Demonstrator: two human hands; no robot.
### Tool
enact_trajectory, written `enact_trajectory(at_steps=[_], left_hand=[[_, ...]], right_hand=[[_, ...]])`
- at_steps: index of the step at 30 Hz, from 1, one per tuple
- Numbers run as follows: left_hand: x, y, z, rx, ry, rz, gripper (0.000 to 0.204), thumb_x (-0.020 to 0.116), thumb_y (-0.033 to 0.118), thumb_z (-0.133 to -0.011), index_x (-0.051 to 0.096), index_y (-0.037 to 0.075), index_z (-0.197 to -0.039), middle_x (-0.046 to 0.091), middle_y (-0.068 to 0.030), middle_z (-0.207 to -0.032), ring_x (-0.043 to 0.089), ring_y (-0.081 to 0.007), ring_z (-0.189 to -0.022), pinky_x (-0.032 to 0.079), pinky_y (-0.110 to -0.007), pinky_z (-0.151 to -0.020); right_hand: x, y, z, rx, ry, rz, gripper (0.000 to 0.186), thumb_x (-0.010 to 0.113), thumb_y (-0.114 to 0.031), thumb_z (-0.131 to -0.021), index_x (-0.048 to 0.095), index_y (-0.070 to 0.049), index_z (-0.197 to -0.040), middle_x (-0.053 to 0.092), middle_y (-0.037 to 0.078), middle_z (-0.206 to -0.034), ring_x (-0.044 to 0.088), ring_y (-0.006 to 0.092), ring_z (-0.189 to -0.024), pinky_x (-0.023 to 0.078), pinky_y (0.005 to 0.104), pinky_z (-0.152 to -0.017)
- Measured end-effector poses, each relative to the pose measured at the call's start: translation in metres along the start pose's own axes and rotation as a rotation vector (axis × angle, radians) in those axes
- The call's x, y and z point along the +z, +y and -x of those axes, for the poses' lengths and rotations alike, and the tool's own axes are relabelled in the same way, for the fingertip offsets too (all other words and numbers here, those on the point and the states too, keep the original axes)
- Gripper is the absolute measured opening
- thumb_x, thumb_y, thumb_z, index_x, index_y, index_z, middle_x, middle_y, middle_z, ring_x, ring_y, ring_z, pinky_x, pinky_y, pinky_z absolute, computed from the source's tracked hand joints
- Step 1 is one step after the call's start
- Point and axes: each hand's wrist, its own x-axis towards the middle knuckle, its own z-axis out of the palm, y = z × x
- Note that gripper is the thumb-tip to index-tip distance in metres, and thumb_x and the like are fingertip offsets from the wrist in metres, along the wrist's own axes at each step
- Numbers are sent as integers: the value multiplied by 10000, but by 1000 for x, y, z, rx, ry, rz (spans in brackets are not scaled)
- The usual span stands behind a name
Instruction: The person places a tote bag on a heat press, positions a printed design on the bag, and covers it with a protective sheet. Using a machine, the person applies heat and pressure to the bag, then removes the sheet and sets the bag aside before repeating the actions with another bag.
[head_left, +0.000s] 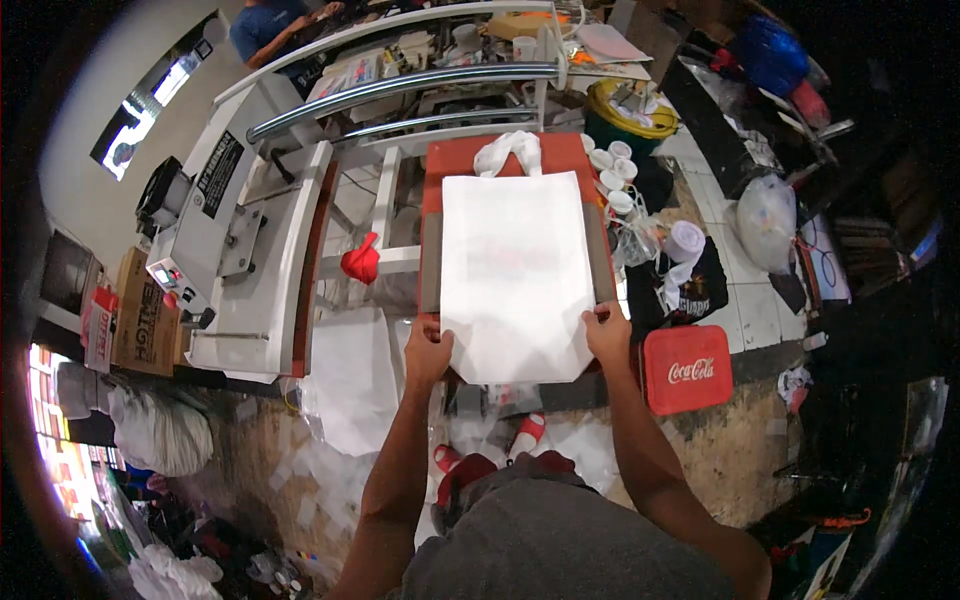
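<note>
A white fabric tote bag (515, 260) lies flat on a reddish-brown padded board (435, 165), its looped handles (508, 155) at the far end. A faint pinkish patch shows in the bag's middle. My left hand (428, 350) is closed on the bag's near left edge, fingers pinched together. At the near right edge, my right hand (607, 335) pinches the fabric in the same way. The bag's near end hangs past the board toward me.
Left of the board stands a white press machine (190, 245) with metal rails (400, 88) running behind. A red cloth (361, 260) hangs on its frame. White sheets (352, 380) lie lower left. On the right are a red seat (687, 370), rolls and a yellow-rimmed bucket (665, 122). Another person (268, 30) works far left.
</note>
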Motion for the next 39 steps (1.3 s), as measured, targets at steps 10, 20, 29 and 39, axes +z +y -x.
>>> enact_trajectory(at_steps=[10, 20, 29, 39], left_hand=[[-79, -123, 85, -78, 134, 127, 136, 588, 137, -958, 566, 11, -1006, 644, -117, -851, 633, -198, -780, 522, -345, -742], [-167, -318, 297, -379, -458, -342, 264, 622, 245, -906, 606, -6, -988, 690, -225, -970, 664, -420, -900, 532, -480, -799], [-316, -512, 472, -392, -958, -681, 606, 784, 453, -733, 599, 39, -1134, 693, -148, -1056, 675, -306, -970, 534, -444, -849], [-282, -426, 343, -891, -382, -184, 277, 711, 238, -873, 640, 0, -997, 710, -163, -902, 693, -250, -856, 550, -383, -797]], right_hand=[[-58, 192, 86, 161, 170, 254, 197, 594, -187, -937, 612, 8, -947, 643, 137, -864, 622, 251, -821, 500, 383, -765], [210, 215, 148, -95, -550, 687, 257, 636, -219, -860, 640, -15, -1016, 665, 154, -942, 636, 320, -888, 497, 456, -791], [273, 238, 122, -32, -477, 981, 305, 657, -236, -860, 634, -28, -1081, 655, 158, -1031, 609, 340, -977, 470, 466, -869], [242, 234, 105, -144, -342, 830, 368, 680, -256, -859, 626, -42, -1153, 642, 163, -1131, 580, 361, -1076, 441, 476, -956]])
